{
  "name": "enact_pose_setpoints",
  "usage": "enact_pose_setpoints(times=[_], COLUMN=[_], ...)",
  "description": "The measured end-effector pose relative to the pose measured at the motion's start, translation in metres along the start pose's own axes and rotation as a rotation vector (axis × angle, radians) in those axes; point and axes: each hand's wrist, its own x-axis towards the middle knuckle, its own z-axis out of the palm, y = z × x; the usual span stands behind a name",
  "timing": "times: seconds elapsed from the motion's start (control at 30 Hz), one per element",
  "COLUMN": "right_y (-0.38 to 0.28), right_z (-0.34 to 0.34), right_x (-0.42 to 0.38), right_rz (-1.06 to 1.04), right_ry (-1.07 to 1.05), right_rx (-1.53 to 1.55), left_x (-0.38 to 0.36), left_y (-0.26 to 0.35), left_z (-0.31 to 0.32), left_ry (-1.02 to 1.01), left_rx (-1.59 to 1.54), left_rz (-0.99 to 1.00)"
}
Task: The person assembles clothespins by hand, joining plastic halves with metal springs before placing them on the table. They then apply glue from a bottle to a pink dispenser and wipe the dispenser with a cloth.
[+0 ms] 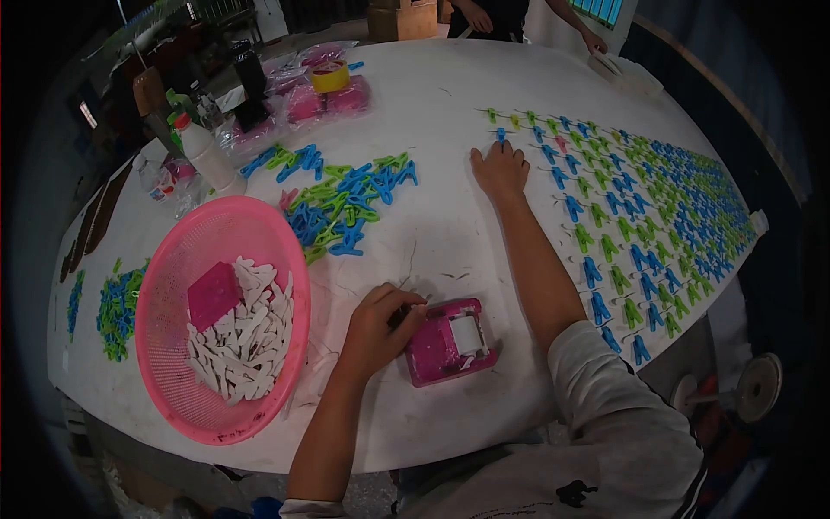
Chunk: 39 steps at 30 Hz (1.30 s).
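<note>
1. Box (424, 356), pink, with white roller (467, 335), at 5 o'clock on white table (432, 173).
2. Left hand (379, 324) at 7 o'clock, just beside box; fingers curled, thumb near forefinger; any grasp impossible to tell.
3. Right hand (501, 173) at 1 o'clock, fingers parted and released, just beside blue clip (501, 135); contact unclear.
4. Rows of clips (609, 248) at 3 o'clock; loose clips (347, 238) at 10; pink basket (164, 350) of white strips (251, 346) at 8.

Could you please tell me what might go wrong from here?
The right sleeve lies close to the rows of clips, so drawing that arm back could knock some askew.

The pink basket sits near the table edge; a bump from the left arm might spill its white pieces.
</note>
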Motion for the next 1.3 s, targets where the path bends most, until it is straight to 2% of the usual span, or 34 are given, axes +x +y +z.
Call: enact_pose_setpoints(times=[0.63, 0.8, 0.93, 1.27, 1.3], right_y=[-0.004, -0.014, -0.036, -0.047, -0.045], right_z=[-0.007, -0.008, 0.002, 0.012, 0.012], right_x=[0.000, -0.004, -0.001, 0.017, 0.014], right_rz=[-0.027, -0.124, -0.174, -0.125, -0.134], right_ry=[-0.085, -0.189, -0.161, -0.137, -0.129], right_rx=[-0.012, 0.004, 0.027, -0.005, -0.002], left_x=[0.000, 0.000, 0.001, 0.003, 0.004], left_y=[0.002, -0.001, -0.002, -0.003, -0.006], left_z=[-0.001, 0.000, 0.000, -0.002, 0.000], left_ry=[-0.012, -0.008, -0.014, -0.050, 0.008], left_rx=[0.017, 0.009, 0.000, -0.035, -0.067], left_rz=[-0.041, 0.001, -0.012, -0.084, -0.085])
